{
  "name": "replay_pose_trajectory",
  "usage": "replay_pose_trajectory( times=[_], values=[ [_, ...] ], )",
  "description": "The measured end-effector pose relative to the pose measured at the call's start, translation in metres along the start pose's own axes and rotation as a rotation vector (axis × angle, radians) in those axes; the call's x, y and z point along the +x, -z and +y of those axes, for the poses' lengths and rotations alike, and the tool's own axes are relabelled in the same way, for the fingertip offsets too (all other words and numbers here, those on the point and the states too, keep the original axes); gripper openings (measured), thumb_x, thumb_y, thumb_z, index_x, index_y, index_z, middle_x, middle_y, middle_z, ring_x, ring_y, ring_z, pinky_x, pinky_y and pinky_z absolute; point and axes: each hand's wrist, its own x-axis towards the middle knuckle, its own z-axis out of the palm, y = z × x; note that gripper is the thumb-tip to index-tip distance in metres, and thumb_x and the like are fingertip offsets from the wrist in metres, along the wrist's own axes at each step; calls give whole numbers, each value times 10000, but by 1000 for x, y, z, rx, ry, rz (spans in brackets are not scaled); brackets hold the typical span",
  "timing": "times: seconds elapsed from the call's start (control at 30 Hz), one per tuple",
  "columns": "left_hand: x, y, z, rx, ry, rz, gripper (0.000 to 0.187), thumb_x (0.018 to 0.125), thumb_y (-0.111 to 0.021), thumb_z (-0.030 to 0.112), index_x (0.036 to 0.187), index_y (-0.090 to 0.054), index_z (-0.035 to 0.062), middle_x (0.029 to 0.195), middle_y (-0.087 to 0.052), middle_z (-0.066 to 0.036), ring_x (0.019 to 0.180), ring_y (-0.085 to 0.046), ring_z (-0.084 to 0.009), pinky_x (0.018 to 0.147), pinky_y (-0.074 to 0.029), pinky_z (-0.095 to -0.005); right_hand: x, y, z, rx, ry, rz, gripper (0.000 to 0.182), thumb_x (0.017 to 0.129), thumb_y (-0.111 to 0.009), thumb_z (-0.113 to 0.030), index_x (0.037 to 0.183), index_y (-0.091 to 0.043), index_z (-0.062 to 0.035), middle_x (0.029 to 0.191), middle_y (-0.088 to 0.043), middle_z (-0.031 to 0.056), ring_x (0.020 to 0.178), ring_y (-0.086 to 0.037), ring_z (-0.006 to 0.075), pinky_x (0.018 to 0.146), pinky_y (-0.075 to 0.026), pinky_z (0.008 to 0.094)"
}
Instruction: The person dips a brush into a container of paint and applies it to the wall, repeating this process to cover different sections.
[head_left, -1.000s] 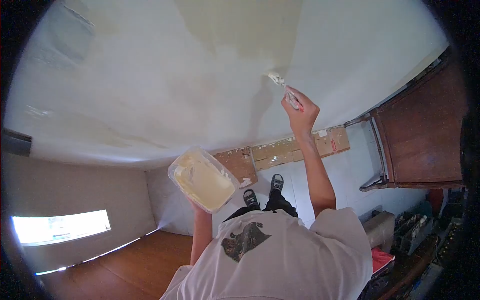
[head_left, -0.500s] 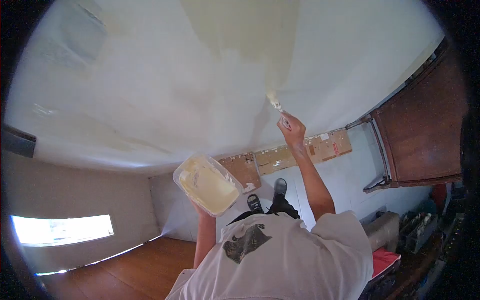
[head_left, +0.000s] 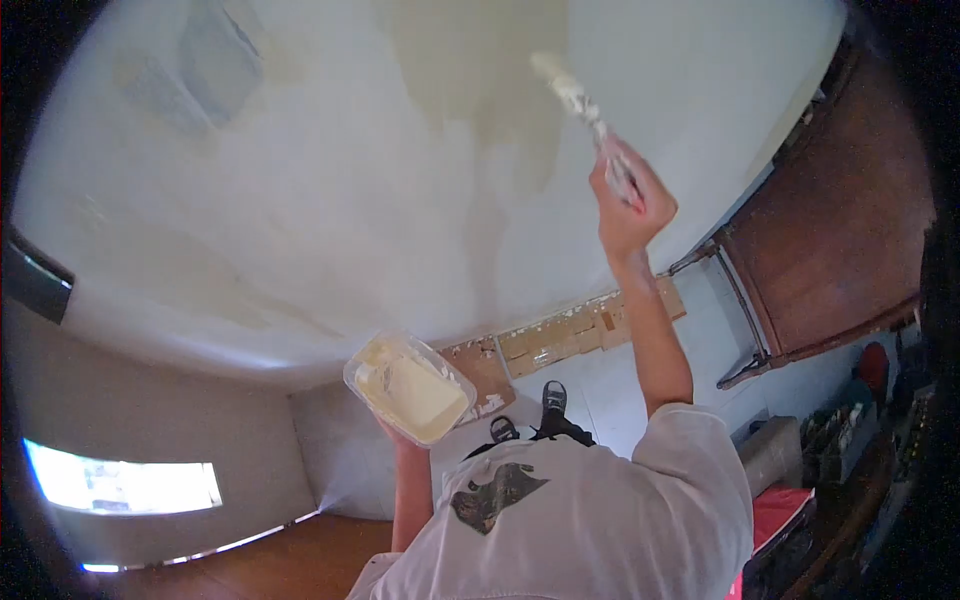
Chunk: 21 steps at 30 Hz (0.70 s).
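My right hand is wrapped round the handle of a paintbrush, raised in front of the wall. Cream paint coats its bristles, and the ferrule and handle are splattered white. The bristle tip overlaps a darker, damp-looking patch on the pale wall. Low on the left, my left hand grips a clear plastic tub from below, with most of its fingers hidden behind it. Cream paint lies in the tub and is smeared up its inner side.
Flattened cardboard with paint spots runs along the wall's foot. A brown wooden piece of furniture stands at the right. Boxes and clutter sit at lower right. A bright window is at lower left.
My right hand has lifted the paintbrush up the wall, from the lower streak to the damp-looking patch. The tub in my left hand stays nearly in place, while the view has shifted slightly.
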Motion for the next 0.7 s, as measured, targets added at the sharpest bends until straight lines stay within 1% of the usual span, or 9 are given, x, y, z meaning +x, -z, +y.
replay_pose_trajectory(
  times=[0.07, 0.13, 0.2, 0.27, 0.37, 0.47, 0.57, 0.63, 0.7],
  values=[
    [1, 9, 1, 17, 7, -8, 627, 960, -353, 552, 1418, -387, 126, 1377, -492, -91, 1196, -540, -295, 981, -483, -485, -26, 11, -24, 24, 0, -35, 265, 746, -705, 58, 1010, -698, 31, 925, -718, 116, 839, -666, 131, 736, -534, 272],
    [8, 24, 1, 71, 25, 16, 638, 958, -339, 568, 1422, -382, 132, 1390, -480, -87, 1207, -532, -292, 995, -472, -478, -67, 23, -48, 227, -326, -149, 262, 749, -703, 51, 1009, -706, 15, 917, -719, 114, 832, -663, 124, 735, -535, 268],
    [10, 35, 3, 34, 47, 12, 642, 955, -343, 574, 1419, -387, 132, 1391, -478, -86, 1210, -529, -287, 1002, -469, -457, -104, 38, -71, 201, -411, -371, 274, 747, -703, 50, 1018, -709, 5, 922, -718, 104, 848, -663, 123, 731, -536, 269],
    [20, 33, 2, 50, 80, 10, 639, 957, -344, 573, 1415, -391, 129, 1385, -482, -85, 1212, -527, -284, 1008, -465, -442, -134, 40, -93, 271, -631, -494, 266, 753, -699, 28, 1016, -710, -7, 919, -720, 95, 846, -651, 90, 702, -529, 256],
    [21, 29, 12, 140, 153, -19, 620, 969, -343, 554, 1412, -393, 123, 1374, -488, -86, 1225, -513, -277, 1020, -453, -431, -140, 42, -121, 171, -746, -916, 285, 741, -708, -2, 1024, -710, -37, 924, -720, 104, 811, -678, 118, 682, -532, 276],
    [30, 61, 1, 170, 174, -116, 596, 980, -350, 528, 1415, -382, 122, 1383, -469, -89, 1256, -481, -263, 1037, -436, -426, -151, 38, -133, 152, -575, -1128, 310, 735, -707, -86, 1044, -709, -75, 921, -708, 132, 785, -693, 201, 698, -535, 315],
    [24, 55, 5, 247, 136, -188, 584, 984, -370, 508, 1422, -362, 123, 1397, -444, -98, 1272, -460, -252, 1033, -437, -424, -150, 34, -158, 1, -547, -1304, 334, 738, -698, -162, 1064, -705, -92, 921, -698, 148, 802, -683, 281, 730, -535, 346],
    [10, 3, 16, 324, 93, -234, 580, 984, -388, 498, 1424, -353, 122, 1400, -435, -104, 1271, -457, -249, 1021, -447, -419, -137, 36, -165, -62, -494, -1349, 336, 746, -690, -201, 1064, -705, -96, 902, -692, 153, 796, -683, 272, 735, -533, 343],
    [10, -8, 21, 353, 102, -263, 601, 978, -390, 518, 1428, -345, 122, 1399, -433, -108, 1273, -455, -252, 1015, -452, -427, -131, 36, -182, -79, -526, -1333, 323, 760, -684, -211, 1059, -704, -91, 890, -697, 138, 784, -682, 250, 733, -532, 331]
  ],
)
